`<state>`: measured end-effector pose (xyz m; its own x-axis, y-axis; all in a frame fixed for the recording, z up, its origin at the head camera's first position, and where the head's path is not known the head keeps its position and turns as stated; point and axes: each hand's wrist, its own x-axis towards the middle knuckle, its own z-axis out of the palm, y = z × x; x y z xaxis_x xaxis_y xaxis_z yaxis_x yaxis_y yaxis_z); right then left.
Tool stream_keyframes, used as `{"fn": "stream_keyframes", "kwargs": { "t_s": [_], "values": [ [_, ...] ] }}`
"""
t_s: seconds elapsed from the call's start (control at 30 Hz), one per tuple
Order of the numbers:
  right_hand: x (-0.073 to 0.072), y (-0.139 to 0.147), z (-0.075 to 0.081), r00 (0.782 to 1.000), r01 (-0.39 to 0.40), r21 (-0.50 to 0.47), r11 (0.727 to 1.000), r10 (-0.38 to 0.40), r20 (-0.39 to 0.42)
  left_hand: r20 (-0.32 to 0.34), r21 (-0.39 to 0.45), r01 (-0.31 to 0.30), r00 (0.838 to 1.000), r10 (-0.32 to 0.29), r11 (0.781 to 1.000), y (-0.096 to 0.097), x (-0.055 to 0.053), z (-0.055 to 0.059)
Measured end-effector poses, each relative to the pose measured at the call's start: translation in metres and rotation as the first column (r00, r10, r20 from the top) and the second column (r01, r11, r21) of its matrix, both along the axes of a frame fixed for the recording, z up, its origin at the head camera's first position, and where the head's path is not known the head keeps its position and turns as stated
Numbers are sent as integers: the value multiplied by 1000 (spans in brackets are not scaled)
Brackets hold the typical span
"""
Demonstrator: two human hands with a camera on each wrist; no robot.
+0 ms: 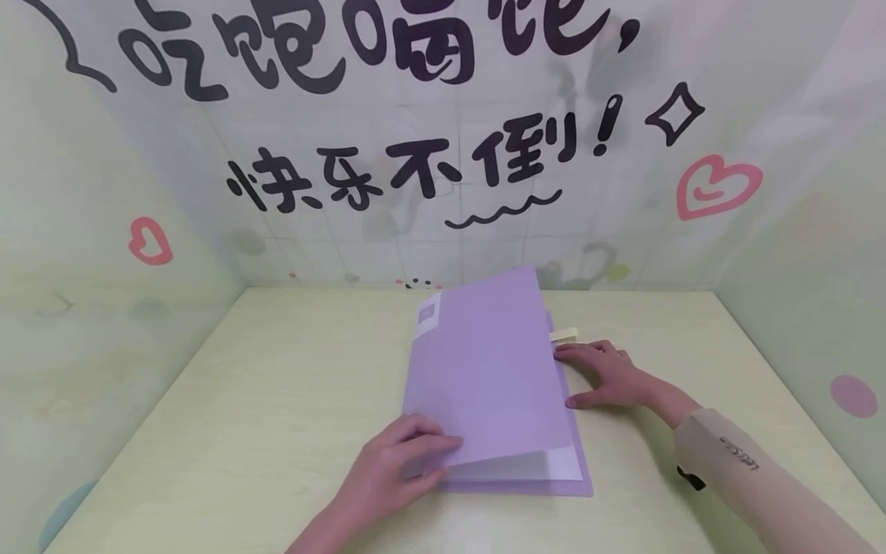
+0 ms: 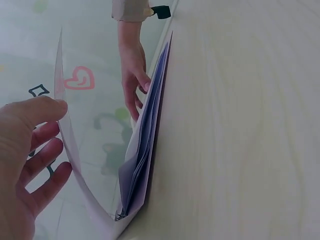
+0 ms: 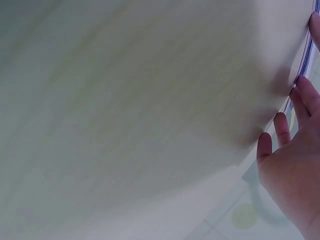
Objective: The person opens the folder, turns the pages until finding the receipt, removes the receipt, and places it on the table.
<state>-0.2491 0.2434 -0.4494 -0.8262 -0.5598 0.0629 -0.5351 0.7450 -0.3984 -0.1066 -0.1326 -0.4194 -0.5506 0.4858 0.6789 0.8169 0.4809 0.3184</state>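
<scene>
A purple folder (image 1: 484, 369) lies on the table with its front cover part-way raised, and white sheets (image 1: 512, 468) show beneath it. My left hand (image 1: 388, 465) is at the lower left of the cover. In the left wrist view, its fingers (image 2: 61, 172) touch the outer side of the tilted cover (image 2: 82, 187). On the opposite side, my right hand (image 1: 616, 377) rests its fingertips and thumb along the folder's right edge. In the right wrist view, the fingers (image 3: 281, 125) lie spread against that edge. A small pale-yellow tab (image 1: 564, 335) juts out beside the right hand.
The light wooden table (image 1: 277, 400) is enclosed by pale printed walls on the left, back and right. Dark writing and pink hearts (image 1: 718, 187) decorate them. A white label (image 1: 427, 314) sits on the folder's upper left.
</scene>
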Motion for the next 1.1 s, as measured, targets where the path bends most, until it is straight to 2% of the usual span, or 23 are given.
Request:
{"fn": "stream_keyframes", "kwargs": {
  "t_s": [0.07,0.4,0.6,0.7,0.87,0.93,1.1],
  "values": [
    [0,0,0,1000,5,1,1000,-5,7,-34,20,-2,999,3,1000,-1,1,1],
    [2,-2,3,1000,11,5,1000,-11,17,-106,160,-25,993,43,987,-7,8,2],
    [2,-3,3,1000,10,13,1000,-10,26,-5,242,-26,1000,29,970,-12,14,3],
    [2,-3,2,999,13,14,1000,-13,31,62,271,-67,997,52,960,-15,18,3],
    [2,-4,3,999,12,12,1000,-13,31,125,312,-135,987,100,940,-21,22,5],
    [2,-4,3,999,13,12,1000,-13,30,130,335,-145,986,107,931,-21,25,10],
    [2,-4,4,999,11,9,1000,-12,33,146,370,-171,981,124,913,-19,33,31]
  ]
}}
